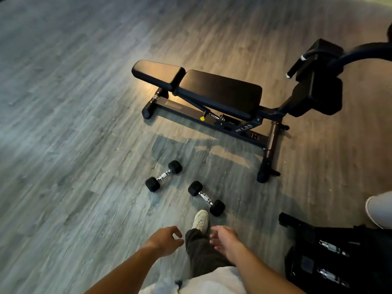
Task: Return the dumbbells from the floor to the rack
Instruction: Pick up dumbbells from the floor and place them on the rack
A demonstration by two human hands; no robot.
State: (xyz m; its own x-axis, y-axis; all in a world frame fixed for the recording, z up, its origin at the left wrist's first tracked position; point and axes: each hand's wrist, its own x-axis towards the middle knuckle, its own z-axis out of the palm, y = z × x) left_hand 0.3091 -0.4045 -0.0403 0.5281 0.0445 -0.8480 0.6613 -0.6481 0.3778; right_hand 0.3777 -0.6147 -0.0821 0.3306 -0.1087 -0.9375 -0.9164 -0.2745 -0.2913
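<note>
1. Two small black hex dumbbells with chrome handles lie on the grey wood-look floor [63, 124], in front of the person's feet and on the near side of a black adjustable bench [212, 92].
2. The left dumbbell [163, 176] lies at a slant, its far head pointing toward the bench and its near head closer to the person.
3. The right dumbbell [206, 198] slants the other way, and its near head sits just beside the toe of a pale sneaker [200, 220].
4. The two dumbbells are near each other but not touching, and no hand is on either.
5. The left hand [165, 240] hangs forward above the floor, fingers loosely curled and slightly apart, holding nothing.
6. The right hand [226, 240] reaches forward beside it, fingers bent and spread a little, also empty.
7. Between the two hands a leg in dark trousers [201, 253] steps toward the dumbbells.
8. The bench stands flat on its frame, with a yellow knob [202, 118] under the pad and white lettering on the side rail.
9. At the lower right edge of the view stands a dark rack [307, 251], where chrome handles of stored dumbbells [333, 249] catch the light.
10. The rack is well apart from the two dumbbells on the floor, off to the person's right.
</note>
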